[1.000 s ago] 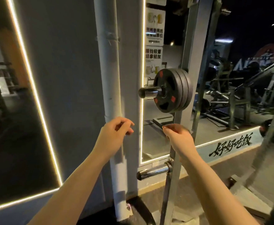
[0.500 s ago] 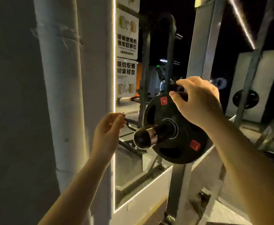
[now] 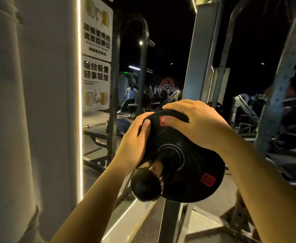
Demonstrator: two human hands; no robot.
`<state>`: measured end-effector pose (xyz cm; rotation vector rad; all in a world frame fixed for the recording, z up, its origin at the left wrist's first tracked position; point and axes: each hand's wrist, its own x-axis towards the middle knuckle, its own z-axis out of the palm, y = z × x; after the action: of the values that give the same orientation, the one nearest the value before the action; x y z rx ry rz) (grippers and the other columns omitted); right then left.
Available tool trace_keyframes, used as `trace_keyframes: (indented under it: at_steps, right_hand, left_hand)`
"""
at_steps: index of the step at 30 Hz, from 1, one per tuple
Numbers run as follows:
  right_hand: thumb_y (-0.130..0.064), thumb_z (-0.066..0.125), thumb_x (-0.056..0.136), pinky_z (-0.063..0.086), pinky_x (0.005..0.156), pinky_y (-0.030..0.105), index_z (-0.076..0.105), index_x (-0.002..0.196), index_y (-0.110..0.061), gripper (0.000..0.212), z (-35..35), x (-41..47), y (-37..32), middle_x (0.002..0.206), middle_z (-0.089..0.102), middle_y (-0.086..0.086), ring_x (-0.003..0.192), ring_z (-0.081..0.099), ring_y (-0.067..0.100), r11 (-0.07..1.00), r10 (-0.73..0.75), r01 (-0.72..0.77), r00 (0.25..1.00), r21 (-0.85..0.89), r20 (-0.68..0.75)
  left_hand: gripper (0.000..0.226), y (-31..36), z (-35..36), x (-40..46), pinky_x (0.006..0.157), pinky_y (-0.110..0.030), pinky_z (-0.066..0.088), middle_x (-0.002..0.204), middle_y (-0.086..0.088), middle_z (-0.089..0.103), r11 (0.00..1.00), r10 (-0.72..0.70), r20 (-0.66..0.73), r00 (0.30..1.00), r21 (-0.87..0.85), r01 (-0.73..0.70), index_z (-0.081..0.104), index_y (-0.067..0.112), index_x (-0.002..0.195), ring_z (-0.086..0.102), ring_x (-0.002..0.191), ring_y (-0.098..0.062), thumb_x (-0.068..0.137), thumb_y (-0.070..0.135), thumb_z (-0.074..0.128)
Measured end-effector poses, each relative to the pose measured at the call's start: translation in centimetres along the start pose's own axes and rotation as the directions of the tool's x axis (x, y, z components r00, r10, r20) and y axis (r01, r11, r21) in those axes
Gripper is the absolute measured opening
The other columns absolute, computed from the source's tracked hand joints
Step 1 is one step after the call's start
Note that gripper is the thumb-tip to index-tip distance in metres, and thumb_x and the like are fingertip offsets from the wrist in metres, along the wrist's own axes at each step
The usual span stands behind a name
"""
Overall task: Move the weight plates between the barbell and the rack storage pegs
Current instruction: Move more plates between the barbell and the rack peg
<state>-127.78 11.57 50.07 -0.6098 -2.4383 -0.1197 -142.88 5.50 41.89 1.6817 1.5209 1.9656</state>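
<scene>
A black weight plate (image 3: 192, 174) with red labels sits on a chrome storage peg (image 3: 146, 186) that sticks out of the grey rack upright (image 3: 199, 55). My left hand (image 3: 135, 142) grips the plate's upper left rim, thumb on the front face. My right hand (image 3: 194, 125) curls over the top rim, fingers wrapped behind it. Any plates stacked behind the front one are hidden. The peg's round end points at me, below my left hand.
A white pipe and wall (image 3: 29, 102) stand close on the left, edged by a lit strip (image 3: 80, 102). A mirror with white signs (image 3: 97, 55) reflects gym machines. More rack posts (image 3: 282, 81) rise on the right. The rack's base plate (image 3: 205, 223) lies on the floor.
I have moved closer to the peg. My left hand has come from empty air onto the plate's left rim, and my right hand has settled over the top rim.
</scene>
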Motion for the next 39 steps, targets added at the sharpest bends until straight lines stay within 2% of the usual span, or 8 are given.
trace_keyframes:
  at_steps: [4, 10, 20, 28, 32, 35, 37, 39]
  right_hand:
    - [-0.065, 0.041, 0.089, 0.035, 0.104, 0.049, 0.051, 0.126, -0.047, 0.043, 0.2, 0.1, 0.2, 0.13, 0.054, -0.017, 0.12, 0.047, 0.013, 0.999, 0.04, -0.04, 0.999, -0.018, -0.014]
    - [-0.072, 0.039, 0.082, 0.036, 0.103, 0.053, 0.049, 0.126, -0.051, 0.05, 0.4, 0.4, 0.4, 0.131, 0.053, -0.018, 0.121, 0.047, 0.015, 0.997, 0.075, -0.076, 0.997, 0.029, 0.015]
    - [-0.063, 0.041, 0.091, 0.027, 0.107, 0.056, 0.052, 0.124, -0.049, 0.037, -0.1, 2.1, -1.5, 0.13, 0.055, -0.014, 0.122, 0.046, 0.018, 0.99, 0.026, -0.006, 0.989, -0.139, 0.143]
    - [-0.058, 0.042, 0.092, 0.036, 0.103, 0.053, 0.054, 0.125, -0.043, 0.038, 0.0, 2.0, -1.5, 0.127, 0.057, -0.009, 0.116, 0.05, 0.021, 0.995, 0.0, 0.015, 0.989, -0.102, 0.145]
    - [-0.055, 0.043, 0.094, 0.035, 0.104, 0.055, 0.055, 0.124, -0.04, 0.036, 0.3, 1.4, -1.2, 0.129, 0.057, -0.011, 0.118, 0.05, 0.019, 0.996, 0.001, 0.005, 0.997, -0.088, 0.076]
    - [-0.049, 0.047, 0.094, 0.037, 0.104, 0.055, 0.058, 0.122, -0.035, 0.033, 0.7, 0.1, -0.7, 0.124, 0.062, -0.01, 0.115, 0.054, 0.017, 1.0, 0.009, -0.009, 0.998, -0.005, -0.06]
    - [-0.042, 0.051, 0.095, 0.041, 0.104, 0.04, 0.061, 0.122, -0.03, 0.032, 1.2, -1.3, -0.2, 0.118, 0.064, -0.011, 0.107, 0.055, 0.011, 0.995, 0.005, 0.014, 0.98, 0.095, -0.198]
    - [-0.034, 0.053, 0.095, 0.036, 0.092, 0.004, 0.061, 0.123, -0.023, 0.032, 1.9, -3.1, 0.3, 0.112, 0.061, -0.017, 0.097, 0.048, -0.004, 0.978, 0.033, 0.033, 0.951, 0.208, -0.306]
  left_hand:
    - [0.023, -0.5, -0.2, -0.1, 0.097, -0.018, 0.039, 0.114, 0.025, 0.052, 1.0, -0.01, 0.005, 1.0, -0.021, 0.01, 0.047, 0.046, 0.113, 0.05, 0.112, 0.004, 0.103, 0.032, 0.031]
    - [0.028, -0.1, 0.2, -0.3, 0.075, 0.0, 0.04, 0.105, 0.023, 0.054, 0.996, 0.017, -0.029, 0.999, -0.085, -0.02, 0.048, 0.042, 0.108, 0.053, 0.091, 0.021, 0.105, 0.019, 0.031]
    - [0.024, -2.0, 0.5, -1.9, 0.082, -0.021, 0.051, 0.116, 0.004, 0.059, 0.954, -0.108, -0.104, 0.989, -0.292, 0.073, 0.052, 0.033, 0.12, 0.06, 0.105, -0.011, 0.102, 0.032, 0.036]
    - [0.023, -1.6, 0.4, -1.9, 0.085, -0.027, 0.051, 0.116, 0.0, 0.061, 0.94, -0.141, -0.101, 0.985, -0.327, 0.101, 0.056, 0.032, 0.116, 0.061, 0.107, -0.016, 0.102, 0.034, 0.037]
    - [0.026, -1.1, 0.0, -1.6, 0.09, -0.026, 0.048, 0.116, 0.004, 0.061, 0.969, -0.097, -0.068, 0.993, -0.233, 0.079, 0.055, 0.034, 0.117, 0.059, 0.107, -0.01, 0.102, 0.039, 0.035]
    - [0.03, -0.1, 0.1, -0.8, 0.084, -0.01, 0.043, 0.112, 0.01, 0.057, 0.996, -0.004, -0.029, 1.0, -0.093, 0.001, 0.052, 0.026, 0.121, 0.056, 0.099, 0.009, 0.104, 0.032, 0.029]
    - [0.027, 0.9, 0.3, -0.2, 0.089, -0.012, 0.041, 0.109, 0.017, 0.055, 0.999, -0.003, -0.013, 1.0, -0.04, 0.002, 0.052, 0.037, 0.112, 0.054, 0.099, 0.01, 0.105, 0.027, 0.027]
    - [0.028, 2.0, 0.4, 0.4, 0.098, -0.021, 0.038, 0.107, 0.025, 0.05, 0.994, 0.039, 0.002, 0.999, 0.107, -0.039, 0.051, 0.042, 0.107, 0.049, 0.104, 0.007, 0.105, 0.027, 0.028]
